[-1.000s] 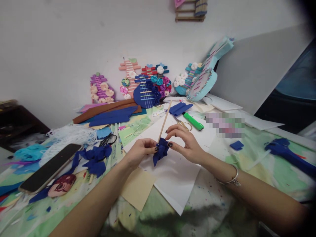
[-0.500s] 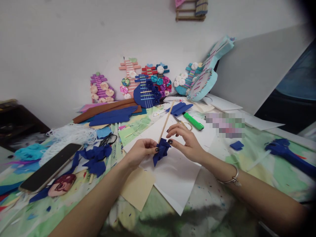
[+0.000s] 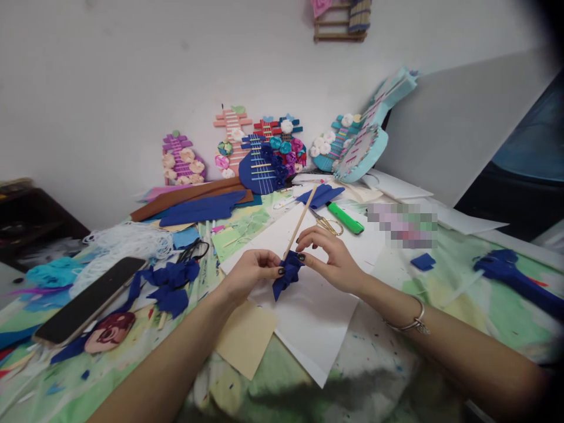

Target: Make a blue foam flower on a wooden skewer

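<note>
Here, blue piece (image 3: 288,274) in left hand (image 3: 250,275)

Counter (image 3: 462,249): guitar models (image 3: 252,168) along wall (image 3: 110,88); paper sheet (image 3: 321,338) centre
Scrap (image 3: 288,276) at lower end of stick (image 3: 300,221), above sheet; scissors (image 3: 324,221) behind, left of cutter (image 3: 346,218); phone (image 3: 90,301) left, string pile (image 3: 126,249) behind it

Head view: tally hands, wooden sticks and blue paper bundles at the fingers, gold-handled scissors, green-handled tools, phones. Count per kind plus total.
Hands: 2 (left hand, right hand)
Wooden stick at the fingers: 1
Blue paper bundle at the fingers: 1
Gold-handled scissors: 1
Green-handled tool: 1
Phone: 1
Total: 7
</note>
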### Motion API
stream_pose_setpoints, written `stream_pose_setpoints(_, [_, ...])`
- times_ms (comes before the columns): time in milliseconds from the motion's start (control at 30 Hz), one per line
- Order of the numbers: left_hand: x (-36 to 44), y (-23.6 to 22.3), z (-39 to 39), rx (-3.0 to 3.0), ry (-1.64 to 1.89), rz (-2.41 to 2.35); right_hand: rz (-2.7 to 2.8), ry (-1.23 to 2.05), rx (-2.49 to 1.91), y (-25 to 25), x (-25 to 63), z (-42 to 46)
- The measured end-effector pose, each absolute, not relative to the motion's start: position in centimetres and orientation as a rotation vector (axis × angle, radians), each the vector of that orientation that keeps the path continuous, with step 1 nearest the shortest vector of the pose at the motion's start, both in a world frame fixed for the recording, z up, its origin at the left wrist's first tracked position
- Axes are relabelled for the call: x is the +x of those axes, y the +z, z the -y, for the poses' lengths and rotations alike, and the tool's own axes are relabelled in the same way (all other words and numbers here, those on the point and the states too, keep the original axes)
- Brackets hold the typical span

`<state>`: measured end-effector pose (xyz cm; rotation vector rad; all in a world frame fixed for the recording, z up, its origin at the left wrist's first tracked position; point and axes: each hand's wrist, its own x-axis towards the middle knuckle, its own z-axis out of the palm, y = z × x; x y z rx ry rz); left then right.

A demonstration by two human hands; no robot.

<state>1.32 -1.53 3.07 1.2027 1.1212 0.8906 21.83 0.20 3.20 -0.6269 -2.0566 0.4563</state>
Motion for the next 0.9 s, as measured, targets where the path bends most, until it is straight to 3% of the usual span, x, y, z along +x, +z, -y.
stream_pose_setpoints(500, [1.62,3.17,1.78,1.342,0.792,-1.189,2.111,0.247,-0.508,3.08,21.55,0.69])
stream_pose_setpoints(900, [1.74,3.07,1.86,1.365,0.773,-1.186,2.045,-0.482,-0.706,2.76,21.82,0.32])
